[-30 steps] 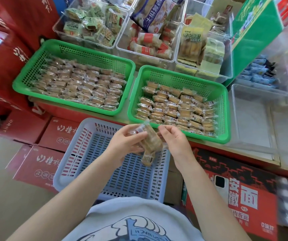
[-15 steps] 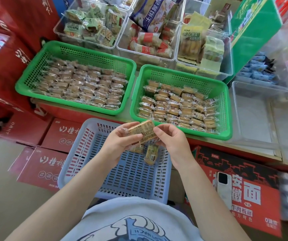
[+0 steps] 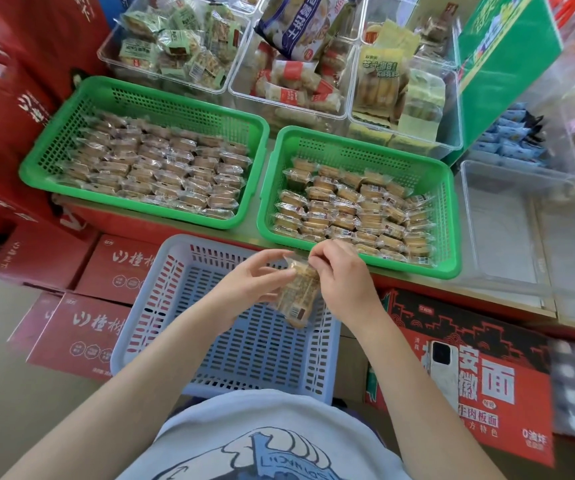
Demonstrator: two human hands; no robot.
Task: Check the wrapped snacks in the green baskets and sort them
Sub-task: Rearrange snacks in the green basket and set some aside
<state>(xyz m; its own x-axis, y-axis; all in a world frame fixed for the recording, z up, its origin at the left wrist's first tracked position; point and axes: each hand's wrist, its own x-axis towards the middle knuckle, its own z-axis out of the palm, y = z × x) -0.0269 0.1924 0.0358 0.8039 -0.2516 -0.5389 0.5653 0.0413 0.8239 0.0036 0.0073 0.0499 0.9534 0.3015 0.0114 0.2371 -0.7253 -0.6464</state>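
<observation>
Two green baskets stand side by side on the counter, the left green basket (image 3: 140, 90) and the right green basket (image 3: 365, 138), each packed with rows of clear-wrapped brown snacks. In front of the right one, my left hand (image 3: 248, 289) and my right hand (image 3: 345, 282) pinch one wrapped snack (image 3: 298, 271) between their fingertips, over a pale blue basket (image 3: 182, 271). Just below the held snack, another wrapped snack (image 3: 298, 308) with a dark label lies in the blue basket.
Clear bins (image 3: 289, 109) of other packaged snacks line the back. An empty clear bin (image 3: 504, 237) stands right of the green baskets, a green box (image 3: 508, 64) behind it. Red cartons (image 3: 119, 268) sit below the counter, with a phone (image 3: 445, 362) on the right one.
The snack in my hands was held level half a second ago; both hands have come closer together on it, slightly right toward the counter edge. The snack in the blue basket has stayed put.
</observation>
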